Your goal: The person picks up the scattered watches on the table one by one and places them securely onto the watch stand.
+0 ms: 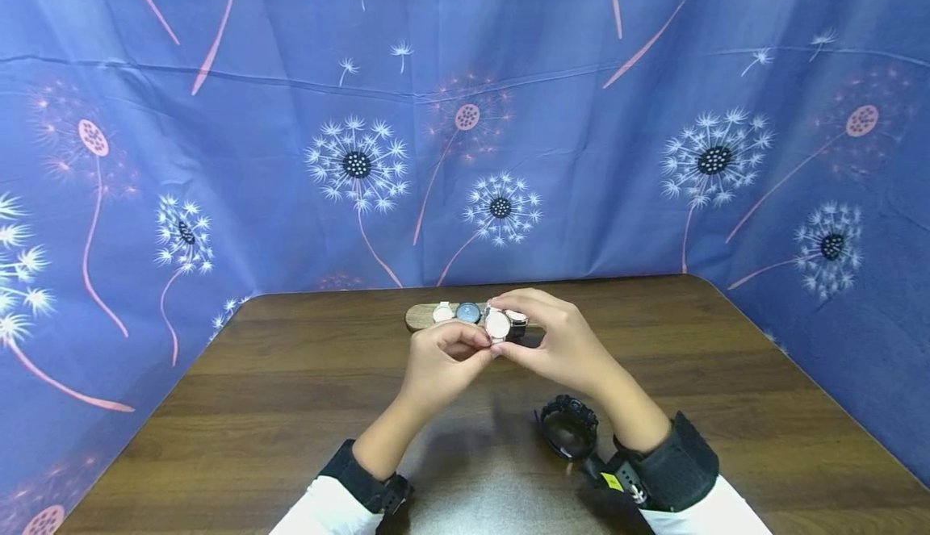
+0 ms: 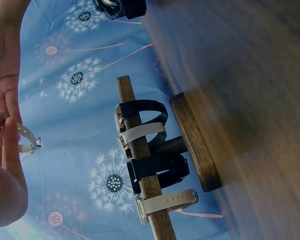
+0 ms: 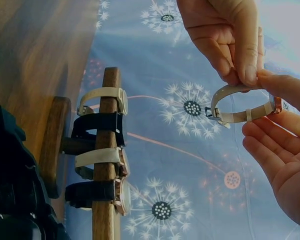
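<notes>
A wristwatch point(image 1: 497, 324) with a pale dial, rose-gold case and off-white strap is held up between both hands, in front of the stand. My right hand point(image 1: 563, 341) holds it at the case, index finger over the top and thumb low. With thumb and fingertip, my left hand point(image 1: 445, 360) pinches the strap from the left side. In the right wrist view the strap point(image 3: 232, 118) forms a loop with its buckle fastened, left hand point(image 3: 225, 37) above and right hand point(image 3: 290, 150) at the case. The left wrist view shows only the buckle end point(image 2: 29, 140) beyond the fingers.
Behind the hands stands a wooden watch stand point(image 1: 416, 319) carrying several watches, with white straps point(image 3: 97, 157) and black straps point(image 3: 92, 192) on its bar. A black device point(image 1: 570, 428) sits below the right forearm by its wrist band. Patterned blue cloth point(image 1: 581, 156) rises behind the wooden table point(image 1: 291, 382).
</notes>
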Demonstrator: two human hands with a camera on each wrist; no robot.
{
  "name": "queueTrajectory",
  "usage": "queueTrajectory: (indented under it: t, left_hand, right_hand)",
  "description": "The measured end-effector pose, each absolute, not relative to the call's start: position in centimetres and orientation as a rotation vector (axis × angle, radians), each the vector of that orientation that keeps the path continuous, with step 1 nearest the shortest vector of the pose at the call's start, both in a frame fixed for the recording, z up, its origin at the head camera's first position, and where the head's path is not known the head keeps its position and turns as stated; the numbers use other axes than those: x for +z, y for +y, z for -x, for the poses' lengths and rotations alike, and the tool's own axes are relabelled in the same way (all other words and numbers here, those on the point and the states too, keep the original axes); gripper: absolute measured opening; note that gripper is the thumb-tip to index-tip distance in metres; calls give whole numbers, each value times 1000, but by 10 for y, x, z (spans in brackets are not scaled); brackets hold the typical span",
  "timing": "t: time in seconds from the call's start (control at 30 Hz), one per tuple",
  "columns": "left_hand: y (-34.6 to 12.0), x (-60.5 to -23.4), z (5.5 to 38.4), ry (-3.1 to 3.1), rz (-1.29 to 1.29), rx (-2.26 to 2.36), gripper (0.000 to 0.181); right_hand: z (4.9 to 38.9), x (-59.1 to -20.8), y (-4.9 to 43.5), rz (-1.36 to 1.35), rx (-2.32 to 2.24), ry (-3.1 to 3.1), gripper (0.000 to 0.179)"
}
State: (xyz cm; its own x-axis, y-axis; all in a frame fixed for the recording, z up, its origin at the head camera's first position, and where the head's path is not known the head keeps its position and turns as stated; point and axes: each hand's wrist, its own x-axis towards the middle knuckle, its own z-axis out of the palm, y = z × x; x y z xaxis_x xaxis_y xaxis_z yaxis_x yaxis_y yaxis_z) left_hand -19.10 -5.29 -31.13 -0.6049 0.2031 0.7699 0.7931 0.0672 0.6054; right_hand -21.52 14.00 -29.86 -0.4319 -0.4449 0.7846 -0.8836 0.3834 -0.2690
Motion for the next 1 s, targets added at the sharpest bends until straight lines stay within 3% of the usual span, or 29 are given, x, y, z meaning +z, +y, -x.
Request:
queueTrajectory:
  t: [0.3,1.0]
  left_hand:
    - [-56,-323,207,-1902,995,-1589,11]
    - [-109,-326,252,-2340,573,-1338,14]
  right_hand:
    - [222,-294,159,-1088,853,-1973,50]
    - [241,-290,219,-747,780,-2178,47]
